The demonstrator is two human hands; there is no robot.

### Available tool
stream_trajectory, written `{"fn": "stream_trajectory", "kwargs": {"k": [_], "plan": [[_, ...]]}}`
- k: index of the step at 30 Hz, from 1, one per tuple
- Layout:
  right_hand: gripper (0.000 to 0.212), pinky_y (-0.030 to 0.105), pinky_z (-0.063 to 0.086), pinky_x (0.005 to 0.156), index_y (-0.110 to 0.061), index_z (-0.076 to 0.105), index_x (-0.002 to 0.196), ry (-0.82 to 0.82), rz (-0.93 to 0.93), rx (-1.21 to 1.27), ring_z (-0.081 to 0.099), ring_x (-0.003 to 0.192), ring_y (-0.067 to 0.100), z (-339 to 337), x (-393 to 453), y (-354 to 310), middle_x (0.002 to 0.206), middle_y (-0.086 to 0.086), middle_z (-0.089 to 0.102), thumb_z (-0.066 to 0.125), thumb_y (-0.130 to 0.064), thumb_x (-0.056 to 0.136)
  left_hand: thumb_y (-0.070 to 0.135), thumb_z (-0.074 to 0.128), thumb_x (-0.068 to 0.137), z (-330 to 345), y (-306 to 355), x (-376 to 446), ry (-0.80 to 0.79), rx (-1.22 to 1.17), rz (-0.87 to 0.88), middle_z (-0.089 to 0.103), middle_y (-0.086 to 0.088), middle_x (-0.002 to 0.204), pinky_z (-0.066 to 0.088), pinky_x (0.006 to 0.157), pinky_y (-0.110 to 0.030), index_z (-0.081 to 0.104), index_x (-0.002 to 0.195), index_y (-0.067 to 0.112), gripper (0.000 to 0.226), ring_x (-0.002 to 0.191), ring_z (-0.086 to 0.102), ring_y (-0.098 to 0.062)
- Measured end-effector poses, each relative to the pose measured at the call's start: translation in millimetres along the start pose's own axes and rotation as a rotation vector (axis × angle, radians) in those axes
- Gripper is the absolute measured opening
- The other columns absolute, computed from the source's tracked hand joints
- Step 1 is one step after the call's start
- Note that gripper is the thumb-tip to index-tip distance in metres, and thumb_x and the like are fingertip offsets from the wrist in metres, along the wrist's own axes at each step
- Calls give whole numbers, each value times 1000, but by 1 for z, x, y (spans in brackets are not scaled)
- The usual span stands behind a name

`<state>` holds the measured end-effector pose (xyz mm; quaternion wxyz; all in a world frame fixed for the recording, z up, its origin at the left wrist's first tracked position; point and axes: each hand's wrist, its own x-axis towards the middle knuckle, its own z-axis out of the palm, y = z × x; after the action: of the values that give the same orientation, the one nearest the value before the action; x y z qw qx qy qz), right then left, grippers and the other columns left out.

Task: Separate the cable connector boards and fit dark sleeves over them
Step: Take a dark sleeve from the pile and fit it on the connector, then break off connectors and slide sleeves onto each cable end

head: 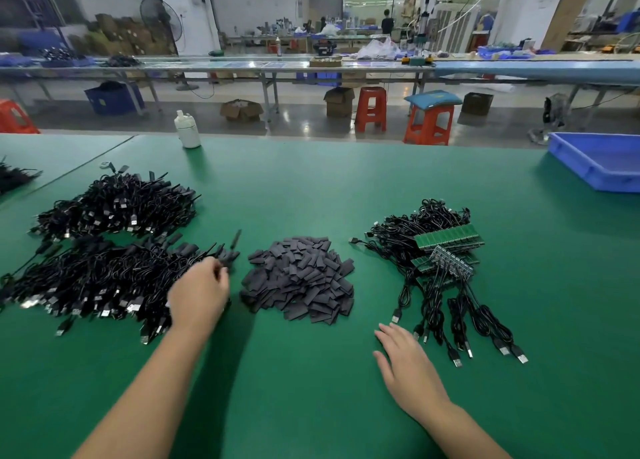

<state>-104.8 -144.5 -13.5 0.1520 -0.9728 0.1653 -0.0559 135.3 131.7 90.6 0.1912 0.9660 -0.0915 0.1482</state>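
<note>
My left hand (199,294) pinches a sleeved cable (227,261) over the finished pile (104,278); my right hand (405,361) lies flat, fingers relaxed, near the boards (446,242), sleeves (301,278) between.

The left hand's (199,294) fingertips were motion-blurred, so whether they pinched a sleeved cable (227,263) could not be told. The blue tray (588,162) was cut by the right edge. A black cable heap (14,178) was cut by the left edge.
</note>
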Motion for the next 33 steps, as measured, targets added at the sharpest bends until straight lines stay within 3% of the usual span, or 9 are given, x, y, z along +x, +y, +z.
{"fn": "stream_trajectory", "kwargs": {"k": [3, 7, 8, 10, 12, 14, 16, 33], "plan": [[50, 23, 2, 118, -28, 38, 150, 20, 4, -20, 20, 147, 6, 3, 0, -1, 156, -14, 33, 34, -47, 103, 34, 56, 93, -1, -31, 23, -10, 247, -71, 63, -3, 79, 49, 62, -33, 65, 92, 14, 22, 83, 56, -26], [49, 23, 4, 118, -29, 40, 148, 29, 10, -25, 22, 146, 5, 3, 1, -1, 154, -15, 34, 33, -46, 103, 33, 69, 80, 5, -32, 28, 21, 445, -103, 55, -19, 106, 40, 84, -44, 62, 94, 10, 27, 101, 45, -37], [49, 23, 5, 118, -29, 40, 148, 26, 13, -22, 22, 146, 5, 4, 1, -1, 155, -15, 34, 33, -46, 103, 25, 69, 77, 8, -30, 29, 40, 454, -63, 50, -22, 116, 37, 92, -49, 59, 101, 12, 29, 110, 40, -39], [49, 24, 7, 120, -29, 38, 149, 15, 15, -16, 20, 146, 5, 3, 0, 0, 155, -15, 32, 33, -46, 104, 13, 60, 79, 20, -27, 32, -53, 465, 45, 28, -23, 148, 19, 111, -56, 48, 134, 26, 58, 137, 18, -43], [48, 23, 5, 120, -30, 36, 150, 7, 10, -12, 17, 147, 4, 2, -1, 0, 156, -17, 29, 31, -45, 104, 21, 47, 92, 35, -27, 30, -198, 480, 104, 2, -12, 163, 3, 117, -55, 24, 151, 37, 66, 148, -5, -36], [47, 20, 0, 118, -31, 36, 150, 13, 3, -5, 15, 147, 3, 1, -2, 1, 156, -18, 28, 31, -44, 105, 43, 30, 100, 50, -32, 23, -241, 517, 95, 1, -8, 165, 0, 118, -56, 18, 154, 34, 57, 149, -7, -34], [47, 17, -4, 116, -30, 36, 150, 17, -3, 5, 15, 147, 2, -1, -2, 0, 156, -19, 28, 31, -42, 105, 53, 27, 98, 58, -35, 15, -236, 592, 88, 4, -9, 164, 0, 116, -57, 18, 155, 30, 62, 149, -5, -36], [48, 19, -2, 117, -35, 30, 151, -17, -6, 17, 11, 145, -3, -1, -1, 3, 156, -23, 22, 29, -44, 104, 51, 45, 94, 55, -80, 53, -259, 617, 30, 1, -7, 164, 3, 117, -54, 14, 155, 32, 71, 149, -8, -33]]}}
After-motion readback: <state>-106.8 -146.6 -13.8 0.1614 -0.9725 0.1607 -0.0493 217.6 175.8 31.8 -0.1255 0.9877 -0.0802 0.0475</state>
